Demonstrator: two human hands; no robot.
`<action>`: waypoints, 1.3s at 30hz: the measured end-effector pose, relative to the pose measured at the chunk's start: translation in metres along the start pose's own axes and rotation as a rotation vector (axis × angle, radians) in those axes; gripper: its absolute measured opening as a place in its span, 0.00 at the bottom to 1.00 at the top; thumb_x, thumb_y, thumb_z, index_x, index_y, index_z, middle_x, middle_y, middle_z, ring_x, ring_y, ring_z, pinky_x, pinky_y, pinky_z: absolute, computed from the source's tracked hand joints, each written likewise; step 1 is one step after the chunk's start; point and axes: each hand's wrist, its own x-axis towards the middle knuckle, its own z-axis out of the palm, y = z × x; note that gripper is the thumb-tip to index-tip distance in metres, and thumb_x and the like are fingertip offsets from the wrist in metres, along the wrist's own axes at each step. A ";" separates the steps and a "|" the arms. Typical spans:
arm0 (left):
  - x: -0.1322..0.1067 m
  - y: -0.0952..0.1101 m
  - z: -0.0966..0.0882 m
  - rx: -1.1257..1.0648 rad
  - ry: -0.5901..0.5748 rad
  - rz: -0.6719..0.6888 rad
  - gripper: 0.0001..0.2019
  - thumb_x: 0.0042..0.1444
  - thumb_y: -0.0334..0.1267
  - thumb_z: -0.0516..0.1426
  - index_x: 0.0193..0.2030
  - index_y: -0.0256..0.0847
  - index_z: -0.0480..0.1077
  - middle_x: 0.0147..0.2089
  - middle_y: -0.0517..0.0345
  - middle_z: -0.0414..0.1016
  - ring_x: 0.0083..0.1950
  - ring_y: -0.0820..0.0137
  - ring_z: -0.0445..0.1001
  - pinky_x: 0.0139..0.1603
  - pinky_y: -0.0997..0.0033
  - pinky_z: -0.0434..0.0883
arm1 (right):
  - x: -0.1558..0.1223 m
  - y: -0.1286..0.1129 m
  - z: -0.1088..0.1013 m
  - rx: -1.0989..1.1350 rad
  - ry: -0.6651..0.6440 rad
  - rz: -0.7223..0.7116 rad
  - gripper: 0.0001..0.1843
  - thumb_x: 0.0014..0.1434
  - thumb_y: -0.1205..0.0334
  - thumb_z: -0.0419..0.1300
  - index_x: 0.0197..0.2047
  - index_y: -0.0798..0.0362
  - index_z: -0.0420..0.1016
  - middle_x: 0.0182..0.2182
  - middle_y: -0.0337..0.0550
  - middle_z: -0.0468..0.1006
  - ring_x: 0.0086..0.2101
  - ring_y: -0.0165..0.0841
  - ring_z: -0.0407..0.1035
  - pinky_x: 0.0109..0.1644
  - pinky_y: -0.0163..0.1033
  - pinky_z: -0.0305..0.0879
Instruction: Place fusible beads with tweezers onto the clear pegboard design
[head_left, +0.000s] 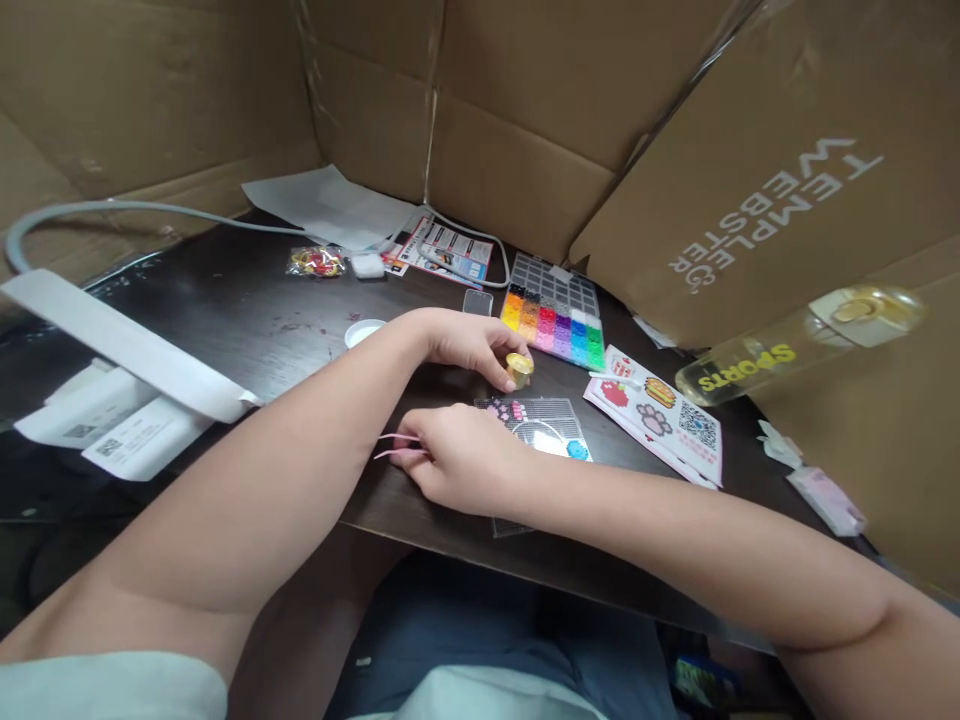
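My left hand (469,343) is closed, with thumb and fingers around a small yellow, gold-topped round container (519,368) above the dark table. Nearer to me, my right hand (469,455) grips pink tweezers (390,437), whose two thin prongs point left beneath my left forearm. A clear pegboard (574,412) lies partly covered by my right hand and forearm. On it are pink and dark beads (517,411) and a blue bead shape (577,449). Behind my left hand stands a compartment tray of coloured beads (555,330).
A pattern sheet (656,405) lies right of the pegboard, near a transparent bottle (795,345). A white dish (364,332) is partly behind my left forearm. Cardboard walls (525,90) enclose the table; a grey cable (187,215), papers and a bagged item (315,262) lie at the back.
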 end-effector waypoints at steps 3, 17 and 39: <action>0.001 -0.001 0.000 -0.011 0.005 0.000 0.23 0.46 0.43 0.72 0.50 0.42 0.78 0.51 0.57 0.83 0.55 0.62 0.79 0.59 0.64 0.73 | 0.001 -0.001 -0.001 0.021 0.010 0.001 0.13 0.70 0.59 0.58 0.51 0.53 0.81 0.47 0.48 0.87 0.41 0.42 0.79 0.35 0.40 0.55; 0.004 -0.005 -0.001 -0.047 -0.026 0.047 0.17 0.41 0.38 0.71 0.39 0.40 0.76 0.39 0.60 0.80 0.42 0.66 0.77 0.45 0.67 0.73 | -0.027 0.042 -0.045 0.201 0.297 0.069 0.06 0.65 0.60 0.58 0.39 0.53 0.73 0.26 0.38 0.75 0.27 0.31 0.67 0.34 0.38 0.59; -0.004 0.023 0.006 0.023 0.009 -0.099 0.17 0.54 0.37 0.68 0.50 0.41 0.76 0.49 0.56 0.79 0.52 0.64 0.77 0.54 0.69 0.72 | -0.095 0.118 -0.043 0.351 0.192 0.135 0.19 0.77 0.55 0.46 0.34 0.51 0.66 0.27 0.37 0.70 0.28 0.31 0.64 0.33 0.39 0.58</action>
